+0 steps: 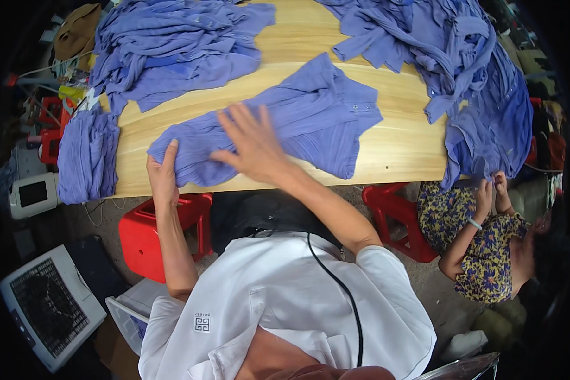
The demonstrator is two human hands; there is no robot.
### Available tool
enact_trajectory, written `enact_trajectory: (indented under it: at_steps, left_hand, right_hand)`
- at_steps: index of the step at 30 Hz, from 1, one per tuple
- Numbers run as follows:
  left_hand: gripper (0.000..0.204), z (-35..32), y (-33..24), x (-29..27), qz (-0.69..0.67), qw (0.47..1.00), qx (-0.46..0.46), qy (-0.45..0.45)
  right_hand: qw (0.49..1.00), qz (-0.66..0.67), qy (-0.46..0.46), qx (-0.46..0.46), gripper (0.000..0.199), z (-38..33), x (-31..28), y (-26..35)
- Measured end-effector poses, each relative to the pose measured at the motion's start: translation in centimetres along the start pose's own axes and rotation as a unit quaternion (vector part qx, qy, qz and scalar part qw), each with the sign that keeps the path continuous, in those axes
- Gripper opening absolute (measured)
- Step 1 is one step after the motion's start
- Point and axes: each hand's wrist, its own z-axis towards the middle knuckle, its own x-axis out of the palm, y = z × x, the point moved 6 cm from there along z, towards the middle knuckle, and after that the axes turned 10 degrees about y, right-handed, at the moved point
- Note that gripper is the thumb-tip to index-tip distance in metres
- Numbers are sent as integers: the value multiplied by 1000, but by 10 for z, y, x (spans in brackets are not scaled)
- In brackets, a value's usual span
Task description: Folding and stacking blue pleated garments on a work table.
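Observation:
A blue-purple ribbed garment [313,123] lies lengthwise on the wooden table [405,149] in front of me, with small buttons or snaps near its right end. At its left end, my left hand [163,177] grips the edge, thumb on top and the other fingers hidden beneath the cloth. Spread and slightly blurred, the fingers of my right hand [254,147] are over the garment's left half; the palm seems to rest on the cloth or just above it.
Similar garments form a pile [177,47] at far left, a heap [453,57] at far right and a folded stack [88,155] on the left edge. Red stools [142,244] stand below. At right, a co-worker's hands [491,193] hold hanging cloth.

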Motion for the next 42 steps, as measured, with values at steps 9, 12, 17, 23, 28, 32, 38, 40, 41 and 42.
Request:
enact_trajectory:
  at_steps: [9,12,17,23,28,32,38,40,41,42]
  left_hand:
    - [49,-38,-123,254,-6,941,-7,338]
    - [53,-20,-108,270,174,925,164,296]
    - [69,-1,-7,271,576,757,262,163]
    - [95,-14,0,236,484,830,265,83]
    - [74,-27,39,189,271,962,16,-8]
    - [63,-29,42,210,308,949,64,-25]
    - [48,-39,35,213,218,975,40,-13]
    - [46,-40,36,206,206,976,72,-25]
    - [44,-41,34,204,199,973,109,-32]
    - [44,-39,35,201,192,975,110,-33]
  right_hand:
    - [612,770,-175,-45,68,-66,-93,-70]
    - [481,839,-251,25,56,-95,-112,-131]
    - [464,850,-235,79,51,-113,-114,-209]
    - [879,241,-311,270,67,-126,-175,-204]
    - [976,-121,-163,71,65,-83,-142,-105]
    - [980,-147,-75,111,59,-52,-108,-113]
    - [988,-135,20,66,50,36,-107,-75]
    - [977,-181,86,77,45,67,-81,-85]
    - [983,-113,117,89,40,73,-62,-103]
    - [983,-45,145,100,35,78,-49,-119]
